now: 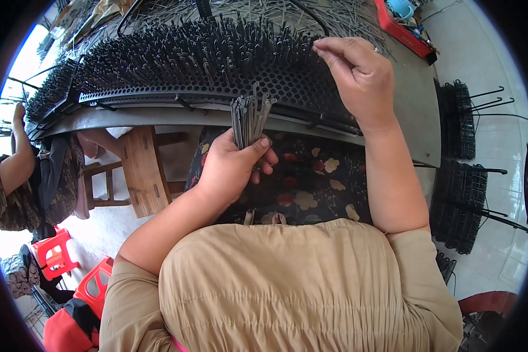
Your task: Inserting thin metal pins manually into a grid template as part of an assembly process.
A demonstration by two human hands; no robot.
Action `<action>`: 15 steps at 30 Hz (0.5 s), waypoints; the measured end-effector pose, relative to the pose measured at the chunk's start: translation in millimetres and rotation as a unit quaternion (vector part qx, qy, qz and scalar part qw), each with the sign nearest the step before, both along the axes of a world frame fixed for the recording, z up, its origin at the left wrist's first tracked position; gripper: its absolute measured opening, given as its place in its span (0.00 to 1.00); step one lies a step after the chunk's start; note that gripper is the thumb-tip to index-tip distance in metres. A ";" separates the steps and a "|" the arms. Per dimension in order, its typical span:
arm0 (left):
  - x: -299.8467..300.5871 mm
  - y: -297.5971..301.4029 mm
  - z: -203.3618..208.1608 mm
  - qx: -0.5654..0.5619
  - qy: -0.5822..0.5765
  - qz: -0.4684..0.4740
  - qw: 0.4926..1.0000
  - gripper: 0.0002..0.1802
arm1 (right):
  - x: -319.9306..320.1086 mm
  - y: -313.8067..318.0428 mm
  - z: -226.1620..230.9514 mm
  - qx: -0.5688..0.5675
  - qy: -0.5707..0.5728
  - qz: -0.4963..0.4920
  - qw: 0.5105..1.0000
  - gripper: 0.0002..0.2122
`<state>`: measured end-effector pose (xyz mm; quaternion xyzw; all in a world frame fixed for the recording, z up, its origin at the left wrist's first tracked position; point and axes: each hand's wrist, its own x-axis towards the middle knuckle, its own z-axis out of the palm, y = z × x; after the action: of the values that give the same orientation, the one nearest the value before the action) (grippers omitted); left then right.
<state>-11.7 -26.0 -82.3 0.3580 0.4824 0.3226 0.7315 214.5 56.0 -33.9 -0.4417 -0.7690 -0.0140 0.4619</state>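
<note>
My left hand is closed round an upright bundle of thin grey metal strips, some with small looped tops. It holds them just in front of a long black perforated rack. Many dark metal pieces with hooked or looped tops stand packed in the rack's holes, while bare holes show toward its right end. Above that right end, my right hand pinches thumb and forefinger together. Whatever may be between those fingertips is too small to make out.
Loose metal strips cover the back of the table. A red tray sits at its far right corner. Dark hooked racks stand on the right floor. At left are a wooden stool, a red plastic stool and another person's arm.
</note>
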 end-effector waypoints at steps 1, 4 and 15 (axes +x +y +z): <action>-0.1 -0.1 0.1 -0.001 0.000 0.003 1.000 0.06 | 0.9 -0.6 -0.1 -0.012 0.019 0.001 1.000 0.06; 0.2 0.1 1.4 -0.003 0.000 0.005 1.000 0.06 | 5.7 0.5 -1.1 0.006 0.051 -0.004 0.999 0.05; 0.6 -1.6 0.8 0.003 -0.002 0.003 1.000 0.06 | 9.2 -7.8 6.4 -0.099 0.056 0.021 0.993 0.04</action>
<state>-11.1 -27.6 -81.5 0.3581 0.4815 0.3266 0.7303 223.8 48.2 -27.4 -0.4688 -0.7489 0.0962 0.4584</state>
